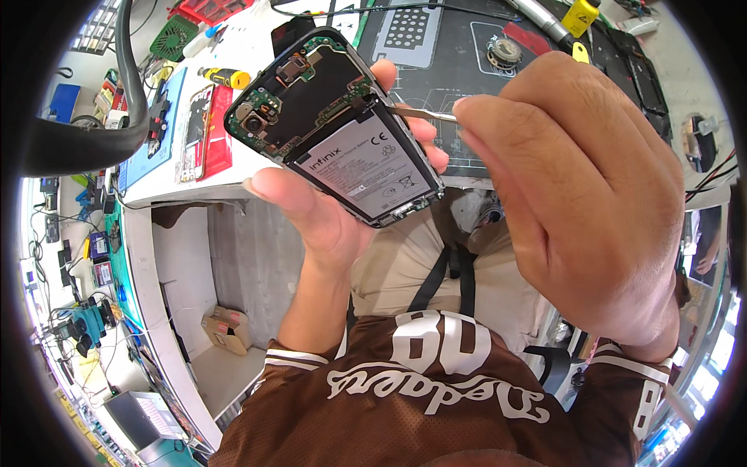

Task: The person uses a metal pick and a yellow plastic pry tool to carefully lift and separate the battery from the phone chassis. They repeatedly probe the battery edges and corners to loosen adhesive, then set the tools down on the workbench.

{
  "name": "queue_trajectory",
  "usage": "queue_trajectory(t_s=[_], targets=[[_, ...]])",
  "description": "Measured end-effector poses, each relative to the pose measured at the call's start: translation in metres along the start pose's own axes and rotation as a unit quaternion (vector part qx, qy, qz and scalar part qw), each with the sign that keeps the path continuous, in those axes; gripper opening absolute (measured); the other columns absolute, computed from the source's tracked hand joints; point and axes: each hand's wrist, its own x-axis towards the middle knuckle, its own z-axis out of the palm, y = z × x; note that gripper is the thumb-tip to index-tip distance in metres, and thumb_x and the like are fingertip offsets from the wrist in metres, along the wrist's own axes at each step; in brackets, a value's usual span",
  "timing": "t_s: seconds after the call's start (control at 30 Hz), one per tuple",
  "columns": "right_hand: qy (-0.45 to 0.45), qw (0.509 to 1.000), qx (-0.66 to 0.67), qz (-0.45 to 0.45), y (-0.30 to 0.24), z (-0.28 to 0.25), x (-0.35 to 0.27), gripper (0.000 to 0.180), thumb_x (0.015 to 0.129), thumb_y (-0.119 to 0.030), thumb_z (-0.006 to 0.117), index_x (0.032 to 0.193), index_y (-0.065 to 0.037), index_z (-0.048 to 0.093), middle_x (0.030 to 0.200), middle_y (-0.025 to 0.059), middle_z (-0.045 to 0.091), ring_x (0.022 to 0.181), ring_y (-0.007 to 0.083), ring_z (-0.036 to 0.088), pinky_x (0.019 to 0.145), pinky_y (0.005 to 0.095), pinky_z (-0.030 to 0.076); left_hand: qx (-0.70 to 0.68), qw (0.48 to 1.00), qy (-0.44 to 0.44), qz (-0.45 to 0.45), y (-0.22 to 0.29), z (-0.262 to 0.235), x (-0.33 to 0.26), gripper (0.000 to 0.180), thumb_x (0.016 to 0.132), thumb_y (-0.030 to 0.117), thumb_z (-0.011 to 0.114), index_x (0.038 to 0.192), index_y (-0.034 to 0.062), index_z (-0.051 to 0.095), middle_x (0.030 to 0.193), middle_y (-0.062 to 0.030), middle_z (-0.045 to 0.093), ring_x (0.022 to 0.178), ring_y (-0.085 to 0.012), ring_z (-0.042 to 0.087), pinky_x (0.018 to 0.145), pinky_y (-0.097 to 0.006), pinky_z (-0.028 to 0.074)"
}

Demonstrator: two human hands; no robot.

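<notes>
My left hand (311,206) grips an opened smartphone (292,109) from beneath, thumb on one long side and fingers along the other. The phone is tilted above the bench edge, its back cover off. Its grey battery (366,165) fills the lower half, and green circuit board with camera modules shows at the upper end. My right hand (576,156) pinches a thin flat metal pry tool (426,115). The tool's tip meets the phone's right edge, beside the battery's upper end; whether it presses in, I cannot tell.
A black work mat (455,74) covers the bench behind the phone, with a round metal part (504,53) on it. Left of it lie a yellow-handled screwdriver (226,77) and another phone (194,132) on red material. A thick black arm (93,146) curves in from the left.
</notes>
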Motion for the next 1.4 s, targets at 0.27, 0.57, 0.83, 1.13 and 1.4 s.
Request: queue_trajectory(t_s=[0.27,0.57,0.83,1.13,1.4], targets=[[0.013,1.0,0.006,-0.003,0.006,0.0,-0.008,0.022,0.071,0.004,0.077,0.091,0.003,0.069,0.078,0.0106,0.061,0.066,0.0263,0.061,0.056,0.034,0.047,-0.008,0.996,-0.074,-0.054,-0.003,-0.009,0.003,0.112,0.081,0.091,0.046,0.157,0.0093,0.037,0.156,-0.0061,0.049,0.137,-0.0233,0.053,0.115,-0.042,0.045],[0.02,1.0,0.006,0.02,0.002,-0.003,-0.011,0.021,0.072,0.004,0.077,0.091,0.001,0.069,0.08,0.0098,0.061,0.068,0.0272,0.061,0.058,0.0351,0.048,-0.055,0.995,0.08,-0.008,-0.014,0.014,0.004,0.123,0.073,0.094,0.051,0.152,0.0017,0.04,0.129,-0.0172,0.064,0.114,-0.0298,0.065,0.097,-0.045,0.056],[-0.036,0.996,-0.01,0.087,0.005,0.005,-0.024,0.027,0.075,0.003,0.075,0.101,0.001,0.068,0.083,0.0096,0.062,0.073,0.0297,0.063,0.061,0.0385,0.049,0.293,0.926,0.231,-0.061,-0.021,0.043,0.008,0.124,0.072,0.089,0.061,0.153,-0.0012,0.038,0.132,-0.0168,0.063,0.105,-0.0262,0.07,0.091,-0.044,0.061],[-0.102,0.978,-0.031,0.18,0.005,0.017,-0.034,0.013,0.087,-0.004,0.072,0.099,-0.002,0.068,0.079,0.0104,0.06,0.072,0.0323,0.061,0.061,0.0401,0.048,0.304,0.921,0.233,-0.07,-0.032,0.051,0.005,0.123,0.069,0.082,0.073,0.155,0.0022,0.036,0.158,-0.0135,0.042,0.123,-0.0213,0.06,0.1,-0.04,0.055],[-0.013,0.986,0.059,0.159,0.008,0.023,-0.043,0.014,0.088,-0.001,0.068,0.102,-0.002,0.069,0.079,0.0113,0.063,0.07,0.0316,0.061,0.061,0.0391,0.048,0.332,0.914,0.233,-0.011,-0.04,0.051,0.004,0.125,0.067,0.084,0.069,0.156,0.0028,0.034,0.155,-0.012,0.045,0.127,-0.0221,0.057,0.103,-0.039,0.051]])
